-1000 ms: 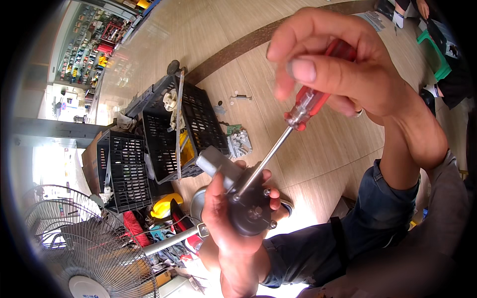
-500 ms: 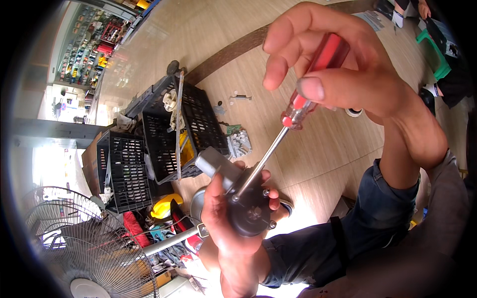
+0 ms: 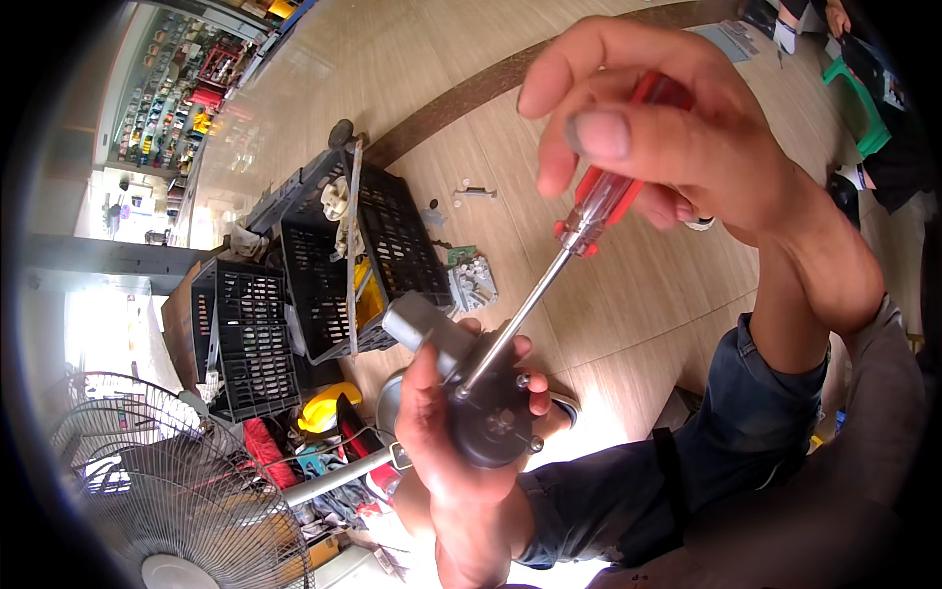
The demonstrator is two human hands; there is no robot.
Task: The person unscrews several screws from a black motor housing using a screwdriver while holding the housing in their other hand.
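My left hand (image 3: 437,437) is wrapped round a small gear motor (image 3: 494,417), which has a round black housing and a grey motor can sticking out at the upper left. Metal studs or screws stand up from the housing's right edge. In my right hand (image 3: 702,142) is a screwdriver (image 3: 522,316) with a red and clear handle. Its steel shaft slants down to the left, and the tip rests on the upper left part of the black housing. Thumb and fingers curl loosely about the handle; part of the grip is hidden.
Black plastic crates (image 3: 397,231) stand on the floor at left, with a wire-caged fan (image 3: 182,481) nearer. A bag of small parts (image 3: 474,283) lies beyond the motor. A green stool (image 3: 859,108) and another person are at the far right.
My right thumb and fingers have shifted round the screwdriver handle, and the handle has turned. The tip stays on the same spot. My left hand and the gear motor have hardly moved.
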